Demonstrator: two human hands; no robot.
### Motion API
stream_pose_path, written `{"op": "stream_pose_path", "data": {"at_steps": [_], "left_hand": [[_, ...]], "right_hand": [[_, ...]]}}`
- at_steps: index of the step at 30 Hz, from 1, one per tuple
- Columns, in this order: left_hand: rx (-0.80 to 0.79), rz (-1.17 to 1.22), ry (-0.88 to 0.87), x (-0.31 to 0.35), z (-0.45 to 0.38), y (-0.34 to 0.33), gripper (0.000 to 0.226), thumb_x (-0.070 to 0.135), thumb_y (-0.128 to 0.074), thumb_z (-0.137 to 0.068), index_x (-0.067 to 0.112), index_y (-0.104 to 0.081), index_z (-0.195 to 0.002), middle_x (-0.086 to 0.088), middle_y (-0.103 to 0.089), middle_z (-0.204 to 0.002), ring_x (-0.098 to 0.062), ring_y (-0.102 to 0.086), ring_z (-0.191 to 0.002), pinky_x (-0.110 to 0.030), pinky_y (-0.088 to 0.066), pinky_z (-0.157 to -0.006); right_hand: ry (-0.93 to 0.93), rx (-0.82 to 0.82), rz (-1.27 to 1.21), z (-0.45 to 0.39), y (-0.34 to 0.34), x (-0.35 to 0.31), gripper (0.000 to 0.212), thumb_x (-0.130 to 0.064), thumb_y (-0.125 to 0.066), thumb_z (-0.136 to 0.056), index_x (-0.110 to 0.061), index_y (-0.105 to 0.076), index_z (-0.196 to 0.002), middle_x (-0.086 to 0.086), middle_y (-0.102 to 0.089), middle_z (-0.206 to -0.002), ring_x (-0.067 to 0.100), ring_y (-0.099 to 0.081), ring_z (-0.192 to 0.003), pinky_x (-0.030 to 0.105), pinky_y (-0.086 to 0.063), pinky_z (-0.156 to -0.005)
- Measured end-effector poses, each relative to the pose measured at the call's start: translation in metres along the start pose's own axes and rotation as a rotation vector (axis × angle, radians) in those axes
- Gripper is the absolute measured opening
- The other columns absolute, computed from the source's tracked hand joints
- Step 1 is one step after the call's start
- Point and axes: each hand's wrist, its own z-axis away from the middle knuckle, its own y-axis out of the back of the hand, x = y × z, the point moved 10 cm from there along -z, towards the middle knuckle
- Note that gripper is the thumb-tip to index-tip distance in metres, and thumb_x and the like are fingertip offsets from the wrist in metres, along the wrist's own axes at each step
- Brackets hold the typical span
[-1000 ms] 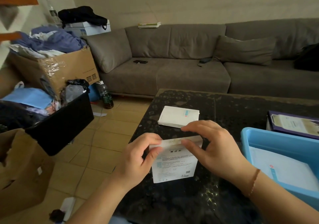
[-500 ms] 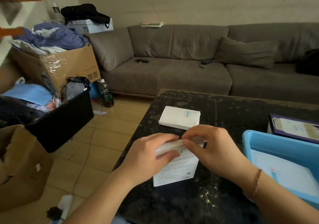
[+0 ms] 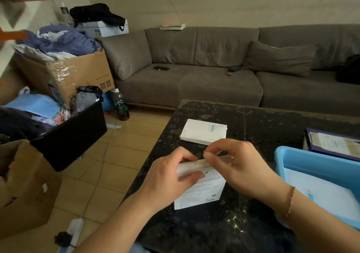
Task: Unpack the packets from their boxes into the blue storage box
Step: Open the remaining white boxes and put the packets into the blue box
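A white box is stood upright on the dark speckled table, printed side toward the camera, and is gripped at its top edge by both hands. The left hand is curled over the top left corner, thumb across the front face, fingers closed on the box. The right hand is closed in a pinch on the top flap, thumb and forefinger meeting on the flap's edge near the middle of the box top. Flap appears slightly lifted, but blur makes the exact opening hard to tell. A thin bracelet is seen on the right wrist.

A second white box is laid flat on the table just beyond the hands, not touched. The blue storage box is placed to the right of the right hand, near the forearm; one flat white packet with a small blue and red mark is seen lying inside it. A purple clipboard with paper is placed beyond the storage box, right of the hands.

Far beyond the hands a grey sofa is seen. Left of the left hand, on the tiled floor, a black bin and cardboard boxes filled with clothes are seen, with a bottle beside them.
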Motion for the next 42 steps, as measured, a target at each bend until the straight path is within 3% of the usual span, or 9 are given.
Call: {"op": "stream_pose_path", "data": {"at_steps": [5, 11, 14, 17, 22, 28, 33, 39, 42], "left_hand": [[0.011, -0.015, -0.020, 0.002, 0.000, 0.001, 0.033, 0.039, -0.078, -0.081, 0.041, -0.051, -0.100, 0.015, -0.069, -0.095, -0.003, -0.068, -0.085, -0.013, -0.053, -0.067], [-0.009, 0.020, -0.049, 0.004, 0.000, -0.001, 0.030, 0.040, -0.075, -0.084, 0.030, -0.056, -0.103, 0.015, -0.067, -0.095, -0.006, -0.068, -0.086, -0.026, -0.058, -0.066], [0.009, 0.006, -0.070, 0.007, -0.001, 0.001, 0.030, 0.041, -0.074, -0.083, 0.030, -0.056, -0.106, 0.017, -0.066, -0.095, -0.004, -0.067, -0.085, -0.021, -0.056, -0.068], [0.015, 0.011, -0.091, 0.009, -0.003, 0.001, 0.030, 0.036, -0.075, -0.083, 0.030, -0.059, -0.108, 0.017, -0.067, -0.093, -0.004, -0.067, -0.082, -0.016, -0.053, -0.068], [0.023, -0.012, -0.120, 0.011, -0.004, 0.002, 0.027, 0.034, -0.076, -0.083, 0.027, -0.063, -0.106, 0.021, -0.064, -0.089, 0.000, -0.064, -0.077, -0.010, -0.047, -0.065], [0.018, 0.001, -0.132, 0.011, -0.004, 0.003, 0.029, 0.031, -0.072, -0.085, 0.022, -0.066, -0.112, 0.023, -0.063, -0.098, 0.005, -0.063, -0.086, -0.006, -0.046, -0.073], [0.036, 0.001, -0.176, 0.012, -0.003, 0.001, 0.030, 0.031, -0.072, -0.086, 0.024, -0.064, -0.113, 0.012, -0.068, -0.104, -0.002, -0.065, -0.090, -0.014, -0.052, -0.074], [0.035, 0.045, -0.201, 0.010, -0.003, 0.002, 0.026, 0.033, -0.072, -0.089, 0.018, -0.067, -0.109, 0.008, -0.070, -0.105, -0.008, -0.069, -0.093, -0.030, -0.059, -0.073], [0.036, 0.066, -0.198, 0.009, -0.004, 0.002, 0.029, 0.035, -0.071, -0.088, 0.017, -0.066, -0.111, 0.006, -0.071, -0.106, -0.009, -0.069, -0.094, -0.033, -0.059, -0.073]], "right_hand": [[-0.073, 0.030, 0.049, -0.003, -0.003, -0.003, 0.021, -0.049, -0.068, -0.080, -0.030, -0.065, -0.070, -0.019, -0.066, -0.094, 0.001, -0.061, -0.095, 0.029, -0.053, -0.085], [-0.174, -0.070, -0.005, -0.010, -0.015, 0.001, 0.017, -0.036, -0.072, -0.081, -0.024, -0.069, -0.069, -0.015, -0.067, -0.094, 0.003, -0.064, -0.088, 0.026, -0.055, -0.080], [-0.176, -0.110, -0.089, -0.009, -0.021, 0.005, 0.016, -0.030, -0.071, -0.084, -0.023, -0.070, -0.070, -0.019, -0.064, -0.105, -0.004, -0.059, -0.099, 0.016, -0.046, -0.084], [-0.102, -0.104, -0.126, -0.005, -0.024, 0.005, 0.016, -0.029, -0.067, -0.089, -0.030, -0.066, -0.073, -0.022, -0.058, -0.118, -0.002, -0.051, -0.114, 0.021, -0.041, -0.097], [0.041, -0.025, -0.204, 0.004, -0.024, 0.008, 0.015, -0.026, -0.068, -0.089, -0.035, -0.063, -0.077, -0.028, -0.053, -0.124, -0.003, -0.039, -0.128, 0.035, -0.036, -0.109], [0.391, 0.180, -0.028, 0.027, -0.009, -0.009, 0.007, -0.030, -0.063, -0.085, -0.027, -0.067, -0.090, -0.016, -0.060, -0.122, 0.013, -0.052, -0.121, 0.034, -0.047, -0.095], [0.190, 0.283, -0.330, 0.021, 0.012, 0.008, 0.020, -0.032, -0.054, -0.087, -0.024, -0.069, -0.096, -0.018, -0.066, -0.107, 0.013, -0.060, -0.110, 0.034, -0.051, -0.089], [0.188, 0.270, 0.026, 0.017, 0.003, 0.001, 0.039, -0.060, -0.057, -0.084, -0.031, -0.075, -0.103, -0.022, -0.065, -0.114, 0.001, -0.055, -0.116, 0.030, -0.051, -0.093], [0.352, 0.388, 0.194, 0.026, 0.000, -0.012, 0.024, -0.047, -0.066, -0.085, -0.028, -0.078, -0.091, -0.015, -0.070, -0.110, 0.011, -0.061, -0.110, 0.040, -0.054, -0.083]]}}
